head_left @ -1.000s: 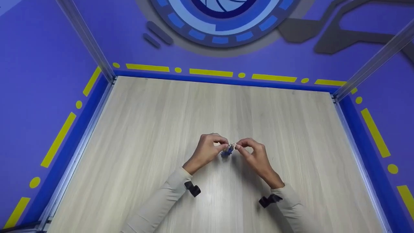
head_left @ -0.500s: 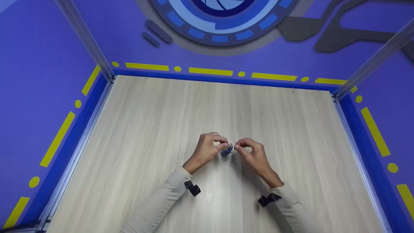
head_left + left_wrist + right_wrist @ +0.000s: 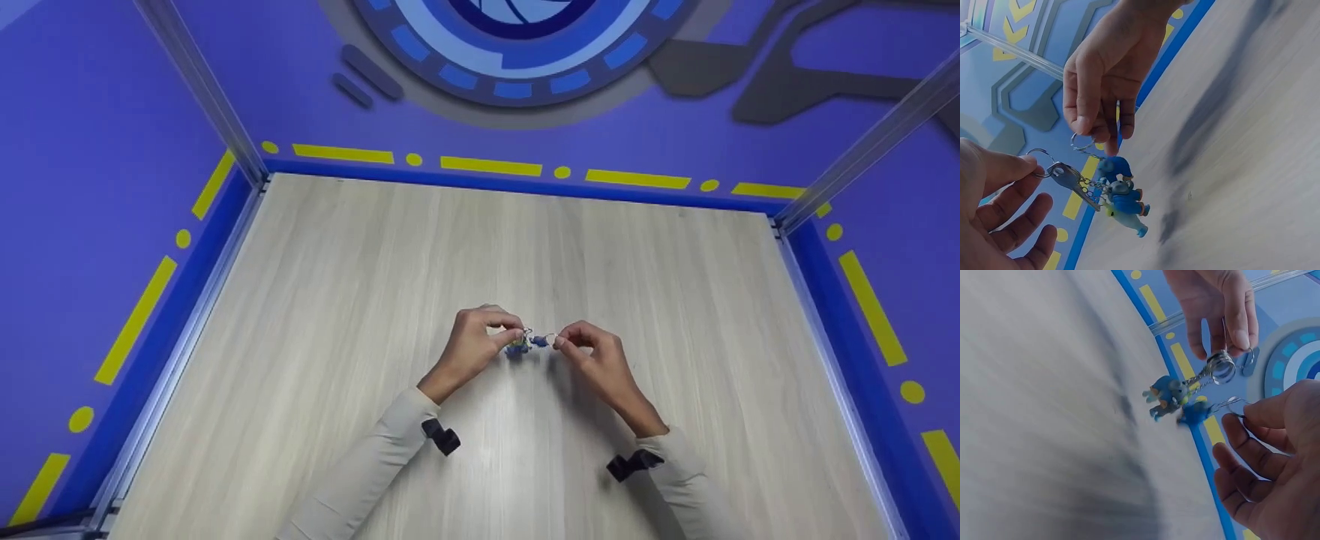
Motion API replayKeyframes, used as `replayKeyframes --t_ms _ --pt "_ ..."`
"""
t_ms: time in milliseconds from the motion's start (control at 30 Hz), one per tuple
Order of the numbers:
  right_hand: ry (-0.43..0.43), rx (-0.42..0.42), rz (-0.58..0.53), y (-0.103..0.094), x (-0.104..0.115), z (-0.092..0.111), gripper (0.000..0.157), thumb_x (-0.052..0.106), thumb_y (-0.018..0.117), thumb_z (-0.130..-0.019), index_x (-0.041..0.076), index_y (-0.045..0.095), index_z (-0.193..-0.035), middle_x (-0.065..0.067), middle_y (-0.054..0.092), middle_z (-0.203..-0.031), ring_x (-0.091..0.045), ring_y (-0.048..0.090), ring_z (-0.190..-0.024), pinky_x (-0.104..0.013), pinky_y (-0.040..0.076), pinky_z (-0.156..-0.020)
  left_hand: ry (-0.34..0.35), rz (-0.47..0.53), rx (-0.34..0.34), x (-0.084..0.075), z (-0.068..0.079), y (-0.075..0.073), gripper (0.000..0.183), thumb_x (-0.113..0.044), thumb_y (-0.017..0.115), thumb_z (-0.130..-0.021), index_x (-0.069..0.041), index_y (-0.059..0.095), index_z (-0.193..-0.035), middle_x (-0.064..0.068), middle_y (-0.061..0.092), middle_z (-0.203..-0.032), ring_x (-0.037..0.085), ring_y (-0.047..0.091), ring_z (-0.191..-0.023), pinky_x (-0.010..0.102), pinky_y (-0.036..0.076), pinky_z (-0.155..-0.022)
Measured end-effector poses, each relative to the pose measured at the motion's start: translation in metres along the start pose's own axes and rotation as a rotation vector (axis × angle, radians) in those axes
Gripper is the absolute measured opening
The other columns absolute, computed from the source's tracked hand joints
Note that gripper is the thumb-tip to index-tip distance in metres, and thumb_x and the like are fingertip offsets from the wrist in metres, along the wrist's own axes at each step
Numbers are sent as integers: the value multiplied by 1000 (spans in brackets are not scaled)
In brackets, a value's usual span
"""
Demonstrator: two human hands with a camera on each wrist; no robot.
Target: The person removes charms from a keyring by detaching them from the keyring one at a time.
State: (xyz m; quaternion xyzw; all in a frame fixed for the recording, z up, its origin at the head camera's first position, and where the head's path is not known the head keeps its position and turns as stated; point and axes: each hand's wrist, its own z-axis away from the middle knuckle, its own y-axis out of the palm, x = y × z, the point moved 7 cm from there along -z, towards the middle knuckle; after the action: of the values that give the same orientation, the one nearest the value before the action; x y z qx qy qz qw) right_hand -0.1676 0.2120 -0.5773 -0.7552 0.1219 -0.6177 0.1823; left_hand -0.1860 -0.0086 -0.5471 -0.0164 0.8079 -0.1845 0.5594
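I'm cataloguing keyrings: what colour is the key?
The key is silver, clearest in the left wrist view.

Bright light fills the head view, with pale glare (image 3: 495,465) on the tabletop (image 3: 375,262) at 6 o'clock and a soft shadow (image 3: 574,397) below the right hand (image 3: 598,364) towards 5 o'clock. Both wrist views are dimmer, bluish; the right one streaks towards 8 o'clock, its blue figurine (image 3: 1195,414) blurred.
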Motion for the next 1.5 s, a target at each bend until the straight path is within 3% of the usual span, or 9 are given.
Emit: replayKeyframes --t_ms 233,500,733,1067,1233,1500 --pt "-42 44 109 -14 5 10 13 -1 80 -98 11 79 -93 4 78 -87 -13 71 -83 -26 56 -82 -6 -3 3 3 1 -6 5 0 84 -95 -5 86 -96 -2 82 -97 14 74 -95 55 60 -92" --pt "12 173 191 -17 -7 11 9 4 79 -101 11 78 -94 4 77 -90 -15 71 -87 -33 57 -82 -17 -28 12 4 5 -11 5 -3 85 -96 -8 86 -97 2 81 -98 16 74 -96 55 59 -93" --pt "50 131 180 -13 -32 -7 8 0 79 -99 6 78 -95 -1 77 -89 -15 69 -84 -29 57 -81 -15 -46 15 2 3 -11 4 -3 84 -97 -6 86 -98 0 81 -98 14 74 -95 49 59 -93" --pt "20 83 194 -3 -54 -33 3 0 78 -100 0 78 -97 -6 76 -92 -16 65 -84 -25 52 -76 -27 -33 -8 1 2 -11 9 0 84 -95 -9 85 -95 -1 80 -96 14 73 -93 59 58 -92" --pt "15 76 225 -1 -61 -42 5 4 79 -100 -1 80 -98 -8 76 -94 -20 65 -89 -31 51 -83 -30 -23 -22 1 1 -11 10 0 84 -95 -10 84 -94 -6 78 -95 12 72 -92 56 59 -93" --pt "-60 61 294 3 -64 -52 6 1 83 -96 6 83 -93 -5 74 -87 -25 58 -93 -40 42 -87 -27 -48 -12 2 1 -11 9 -2 83 -97 -11 84 -95 -2 79 -95 12 71 -91 56 59 -92"
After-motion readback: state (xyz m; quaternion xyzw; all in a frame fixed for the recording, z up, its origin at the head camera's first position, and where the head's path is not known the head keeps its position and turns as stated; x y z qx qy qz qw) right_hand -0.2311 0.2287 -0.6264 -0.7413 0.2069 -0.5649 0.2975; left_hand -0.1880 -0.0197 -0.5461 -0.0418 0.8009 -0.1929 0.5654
